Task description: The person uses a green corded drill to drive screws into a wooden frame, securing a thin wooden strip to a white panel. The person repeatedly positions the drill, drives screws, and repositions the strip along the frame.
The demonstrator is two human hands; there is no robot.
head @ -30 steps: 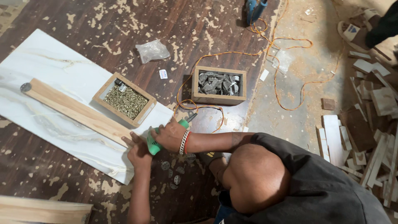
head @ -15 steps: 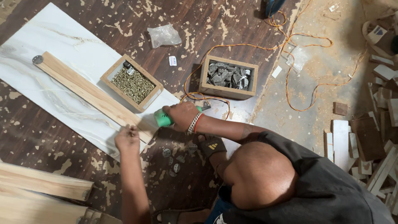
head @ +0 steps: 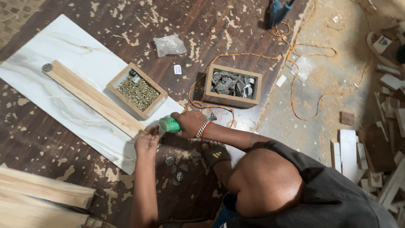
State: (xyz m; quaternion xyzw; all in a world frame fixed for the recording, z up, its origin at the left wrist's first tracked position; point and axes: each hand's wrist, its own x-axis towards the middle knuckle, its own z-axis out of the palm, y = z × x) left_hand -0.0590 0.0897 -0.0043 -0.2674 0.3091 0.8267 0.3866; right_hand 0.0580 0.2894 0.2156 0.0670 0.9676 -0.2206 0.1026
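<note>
Crouching over a dark, paint-flecked wooden floor, the person has the right hand wrapped fully around the green handle of a small power tool, fingers closed tight on it, a beaded bracelet at the wrist. The tool's nose meets the near end of a long pale wooden plank, which lies diagonally on a white marble-patterned slab. The left hand lies on the slab's edge just beside that plank end, fingers loosely curled and pressing down, gripping nothing that can be made out. Touching the plank's far side sits a small wooden box of brass-coloured screws. A second wooden box filled with dark grey metal pieces stands on the floor, near the right hand. An orange cable loops across the floor behind that box. Several round grey discs lie scattered on the floor below the hands, near the person's sandalled foot.
</note>
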